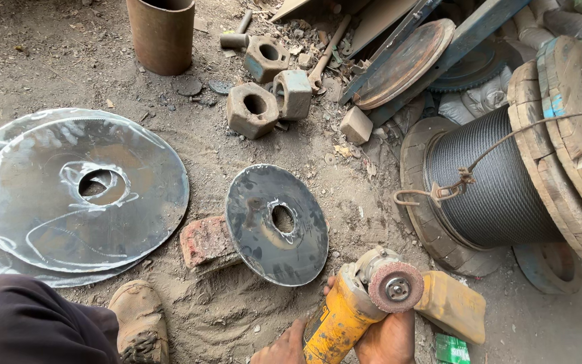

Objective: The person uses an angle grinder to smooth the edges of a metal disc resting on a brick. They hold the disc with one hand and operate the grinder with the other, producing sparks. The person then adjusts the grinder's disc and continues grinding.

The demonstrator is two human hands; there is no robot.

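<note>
Nearest the camera, both hands hold a yellow, dust-caked angle grinder [345, 317] low in the frame. The right hand [389, 340] cups the body from beneath, just behind the head, fingers wrapped up around it; the left hand [283, 347] closes around the tail end of the body. The tool points up and to the right, its worn reddish abrasive disc [396, 287] facing the camera, clear of any work. It looks like a dense, stiff tool that wants two hands: one at the rear of the body and one close behind the head, well away from the disc. The casing is gritty rather than slick, so grip should be secure.

Just beside the disc lies a yellowish block [451, 307], and at lower left a dusty boot [137, 323] rests on the sandy ground.

A little farther, a dark round steel disc with an oblong centre hole [276, 224] leans tilted against a red brick [205, 241]. It looks heavy, rigid and sharp-rimmed, best lifted by the edge with both hands.

Left of it, larger shiny steel discs [79, 192] lie stacked flat. To the right stands a wooden reel of grey wire rope [500, 182]. Farthest, three big rusty hexagonal nuts [267, 84] lie near a rusty steel pipe [162, 34].
</note>
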